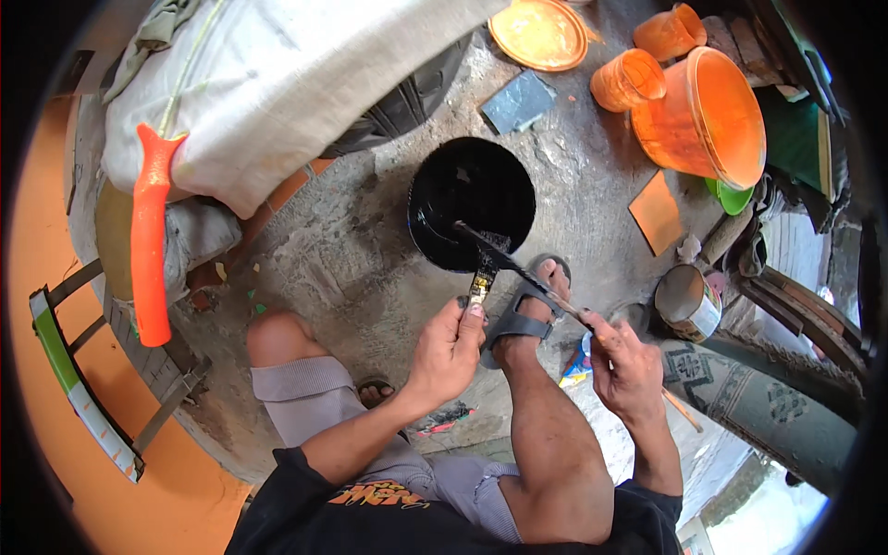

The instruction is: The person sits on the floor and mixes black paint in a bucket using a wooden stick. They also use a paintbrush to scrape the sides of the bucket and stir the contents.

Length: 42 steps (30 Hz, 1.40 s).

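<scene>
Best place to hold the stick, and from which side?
Its lower-right end, where the right grip has it, probably coming from the right. The stick slants from over the bucket down to the right; its bucket end is black, while the stretch near that grip looks paler, so likely cleaner. The brush crosses it higher up.

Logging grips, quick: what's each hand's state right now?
Left hand: closed, holding a flat paintbrush with black-coated bristles.
Right hand: closed, holding a dark-smeared stick near its end.
</scene>
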### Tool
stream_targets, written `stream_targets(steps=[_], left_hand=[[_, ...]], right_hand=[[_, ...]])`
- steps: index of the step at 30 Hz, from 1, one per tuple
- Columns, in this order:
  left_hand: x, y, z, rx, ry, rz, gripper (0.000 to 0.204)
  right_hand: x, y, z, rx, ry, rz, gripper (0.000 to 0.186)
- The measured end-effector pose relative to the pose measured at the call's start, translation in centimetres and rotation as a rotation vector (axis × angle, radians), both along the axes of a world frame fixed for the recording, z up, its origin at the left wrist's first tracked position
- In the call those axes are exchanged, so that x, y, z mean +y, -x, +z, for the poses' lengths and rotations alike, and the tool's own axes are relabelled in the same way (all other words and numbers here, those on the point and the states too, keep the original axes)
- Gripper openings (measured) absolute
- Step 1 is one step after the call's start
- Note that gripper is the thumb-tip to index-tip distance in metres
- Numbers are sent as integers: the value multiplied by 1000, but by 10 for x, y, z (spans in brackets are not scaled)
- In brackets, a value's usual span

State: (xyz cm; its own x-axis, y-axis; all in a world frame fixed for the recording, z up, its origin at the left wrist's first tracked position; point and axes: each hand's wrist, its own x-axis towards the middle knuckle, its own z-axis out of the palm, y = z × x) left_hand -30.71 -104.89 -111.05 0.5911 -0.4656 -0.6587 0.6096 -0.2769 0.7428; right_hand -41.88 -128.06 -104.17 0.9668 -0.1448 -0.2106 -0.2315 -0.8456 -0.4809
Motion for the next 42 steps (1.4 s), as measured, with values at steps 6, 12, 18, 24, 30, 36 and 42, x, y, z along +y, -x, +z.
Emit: stream_targets(steps=[6,12,18,24,30,36,42], left_hand=[[3,8,-14,-42,-21,-53,24],[2,6,-10,-140,-116,-110,24],[5,8,-6,-131,-125,-107,24],[0,-8,18,-205,-113,-107,23],[-1,-11,22,-408,-146,-67,15],[-3,-2,9,-390,-233,-130,14],[-4,2,7,-377,-237,-124,16]], right_hand=[[1,-14,3,52,52,122,57],[-10,-22,-11,93,217,193,64],[-27,-39,-6,133,384,267,68],[-29,-55,2,81,269,187,64],[-18,-47,24,-34,144,74,64],[0,-31,24,103,100,144,59],[-5,-38,12,173,256,227,60]])
